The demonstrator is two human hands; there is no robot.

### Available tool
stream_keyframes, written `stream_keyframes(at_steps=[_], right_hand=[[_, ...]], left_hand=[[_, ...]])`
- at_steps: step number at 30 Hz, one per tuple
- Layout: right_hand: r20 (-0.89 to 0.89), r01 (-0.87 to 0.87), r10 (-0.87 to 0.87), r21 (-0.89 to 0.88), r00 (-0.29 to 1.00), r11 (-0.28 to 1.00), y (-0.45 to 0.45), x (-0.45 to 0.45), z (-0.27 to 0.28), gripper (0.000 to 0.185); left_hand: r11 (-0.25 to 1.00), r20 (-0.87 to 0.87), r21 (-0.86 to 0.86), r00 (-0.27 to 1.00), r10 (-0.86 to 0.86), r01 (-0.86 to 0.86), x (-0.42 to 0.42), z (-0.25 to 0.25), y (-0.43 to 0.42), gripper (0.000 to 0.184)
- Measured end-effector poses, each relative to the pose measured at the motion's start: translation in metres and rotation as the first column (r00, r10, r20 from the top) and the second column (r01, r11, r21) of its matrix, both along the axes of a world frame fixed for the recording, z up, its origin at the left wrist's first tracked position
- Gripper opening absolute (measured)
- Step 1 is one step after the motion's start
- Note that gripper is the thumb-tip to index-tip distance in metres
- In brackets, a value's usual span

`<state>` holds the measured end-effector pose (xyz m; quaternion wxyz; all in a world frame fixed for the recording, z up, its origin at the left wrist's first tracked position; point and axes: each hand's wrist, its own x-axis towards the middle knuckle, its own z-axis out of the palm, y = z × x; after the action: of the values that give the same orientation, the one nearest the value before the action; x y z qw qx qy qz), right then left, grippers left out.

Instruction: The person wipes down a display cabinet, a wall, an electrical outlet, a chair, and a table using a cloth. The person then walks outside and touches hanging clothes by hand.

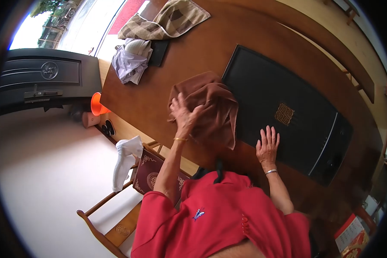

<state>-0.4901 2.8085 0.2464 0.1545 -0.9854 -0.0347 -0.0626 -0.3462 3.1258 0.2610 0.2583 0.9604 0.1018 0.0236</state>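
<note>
A brown cloth (213,103) lies crumpled on the wooden table (189,47), its right side against the edge of a black panel. On the cloth's left part rests my left hand (183,115), fingers spread and pressed on the fabric, not closed round it. My right hand (268,146) lies flat with its fingers stretched out at the near edge of the black panel (262,86), holding nothing. A small woven gold-brown piece (284,114) sits on the panel, above and to the right of my right hand.
At the table's far left are a checkered towel (180,19), a pale bundled cloth (131,60) and a dark flat object (158,52). A chair (116,225) with a white cloth (125,161) stands at the near left, and an orange bin (97,104) beyond it.
</note>
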Motion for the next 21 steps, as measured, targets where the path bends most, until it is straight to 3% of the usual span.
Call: stream_keyframes(at_steps=[3,5,6,9,13,16,21], right_hand=[[-0.019,0.006,-0.007,-0.009,1.0,1.0,-0.001,0.0,0.002,0.051],[-0.017,0.007,-0.007,0.007,1.0,1.0,-0.002,0.001,-0.005,0.049],[-0.034,0.013,-0.013,0.016,0.999,1.0,-0.002,-0.001,-0.002,0.049],[-0.085,0.038,-0.031,0.085,0.996,0.996,-0.004,0.0,0.008,0.046],[-0.053,0.037,-0.032,0.11,0.998,0.993,-0.004,-0.002,0.006,0.045],[-0.044,0.031,-0.027,0.092,0.999,0.995,-0.005,-0.002,0.007,0.047],[-0.031,0.034,-0.031,0.078,0.999,0.996,-0.004,-0.004,0.002,0.046]], left_hand=[[0.987,-0.003,0.123,0.995,-0.103,0.102,0.052,-0.003,-0.037,0.092],[0.917,0.039,0.353,0.977,-0.211,0.184,0.097,-0.028,-0.046,0.085],[0.909,0.064,0.371,0.972,-0.227,0.188,0.118,-0.031,-0.051,0.08],[0.912,0.152,0.312,0.934,-0.325,0.267,0.197,-0.045,-0.069,0.074],[0.842,0.067,0.308,0.873,-0.483,0.442,0.247,-0.04,-0.089,0.065],[0.809,0.026,0.273,0.837,-0.547,0.52,0.259,-0.028,-0.116,0.058],[0.817,0.074,0.292,0.84,-0.537,0.497,0.247,-0.032,-0.095,0.052]])
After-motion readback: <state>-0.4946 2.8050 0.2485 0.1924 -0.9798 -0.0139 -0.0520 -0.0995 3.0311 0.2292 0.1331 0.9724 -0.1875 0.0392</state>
